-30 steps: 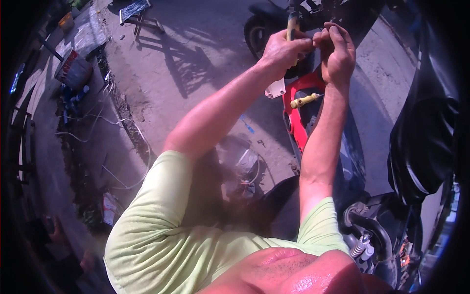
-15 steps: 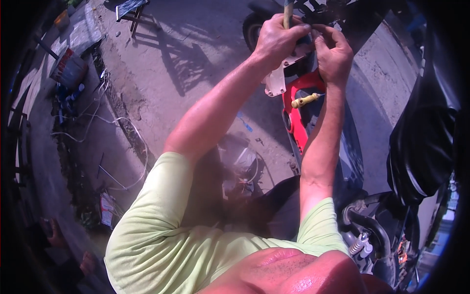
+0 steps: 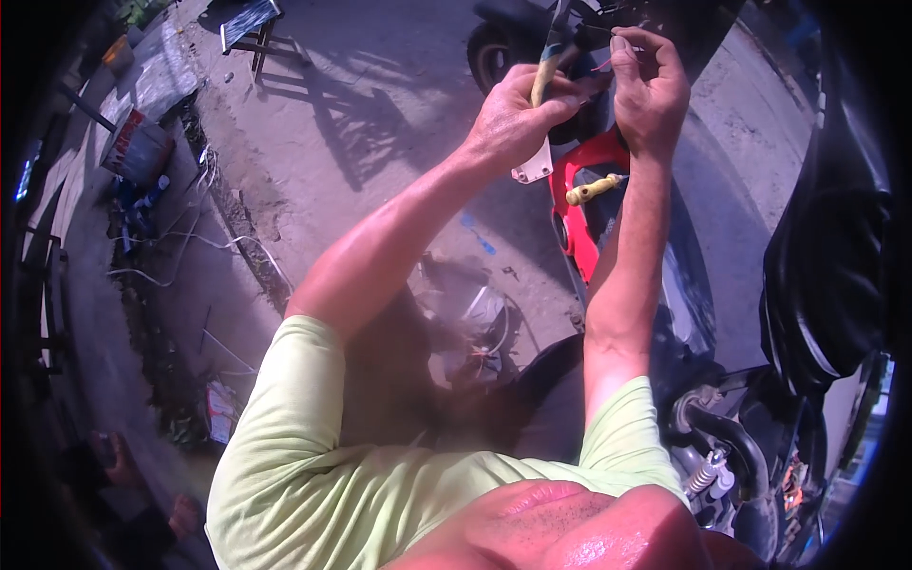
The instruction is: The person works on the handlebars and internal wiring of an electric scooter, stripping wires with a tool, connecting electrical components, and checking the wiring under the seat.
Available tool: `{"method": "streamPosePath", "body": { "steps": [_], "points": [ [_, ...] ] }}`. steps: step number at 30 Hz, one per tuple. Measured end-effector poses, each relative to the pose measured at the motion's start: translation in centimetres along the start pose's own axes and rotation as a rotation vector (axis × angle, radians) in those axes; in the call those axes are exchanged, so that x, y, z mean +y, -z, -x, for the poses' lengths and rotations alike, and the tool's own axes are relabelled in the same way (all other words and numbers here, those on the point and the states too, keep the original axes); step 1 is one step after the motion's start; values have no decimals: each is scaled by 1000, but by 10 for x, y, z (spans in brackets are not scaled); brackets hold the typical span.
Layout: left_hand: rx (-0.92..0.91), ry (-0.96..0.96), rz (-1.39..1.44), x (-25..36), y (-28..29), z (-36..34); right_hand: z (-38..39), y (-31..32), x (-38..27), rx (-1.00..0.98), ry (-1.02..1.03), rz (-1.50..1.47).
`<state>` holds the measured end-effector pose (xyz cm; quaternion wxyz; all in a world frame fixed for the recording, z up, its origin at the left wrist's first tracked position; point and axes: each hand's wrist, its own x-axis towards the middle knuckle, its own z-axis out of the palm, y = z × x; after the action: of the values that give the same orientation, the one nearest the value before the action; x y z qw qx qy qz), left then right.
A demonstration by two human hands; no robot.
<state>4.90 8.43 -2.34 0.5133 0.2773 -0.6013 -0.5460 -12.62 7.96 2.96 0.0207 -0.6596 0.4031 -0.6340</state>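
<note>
My left hand [image 3: 521, 112] is closed around a long, slim tool with a worn yellow handle [image 3: 545, 80] and a dark upper end; its exact kind does not show. Beside it, my right hand [image 3: 652, 93] pinches something thin between thumb and forefinger, probably a wire. A short reddish wire [image 3: 601, 67] shows between the hands. Below them is a scooter or motorbike with a red body panel [image 3: 586, 255]. Across that panel lies a yellow-handled screwdriver [image 3: 591, 191], under my right wrist. A pale metal plate [image 3: 534, 170] with holes sticks out below my left hand.
At right hangs a black cover [image 3: 822, 294], above a coil spring [image 3: 706, 472] and bent pipes. Leftward on the concrete stand a bucket [image 3: 139, 149] and a small stool [image 3: 251, 28]. White cable [image 3: 157, 277] trails over the ground. A clear plastic bag [image 3: 484, 306] lies below my left arm.
My left hand has moved down and left with the tool, away from my right hand. The tool's dark upper part and the reddish wire now show. My right hand stays nearly in place.
</note>
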Motion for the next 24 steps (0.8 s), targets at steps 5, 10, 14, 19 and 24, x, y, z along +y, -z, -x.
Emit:
{"method": "streamPosePath", "body": {
  "steps": [5, 10, 14, 19, 24],
  "points": [
    [-149, 76, 94, 15, 0, 6, -2, -1, 5, 38, 59, 69],
    [-236, 77, 104, 17, 1, 6, -3, -2, 13, 35, 94, 67],
    [-229, 60, 77, 14, 2, 5, -2, -1, 10, 9, 60, 101],
    [-183, -91, -124, 3, 5, -1, 0, -3, -2, -16, -3, 116],
    [-194, -188, -291, -7, 10, -6, 0, -1, -3, 15, 28, 166]
  ]
}}
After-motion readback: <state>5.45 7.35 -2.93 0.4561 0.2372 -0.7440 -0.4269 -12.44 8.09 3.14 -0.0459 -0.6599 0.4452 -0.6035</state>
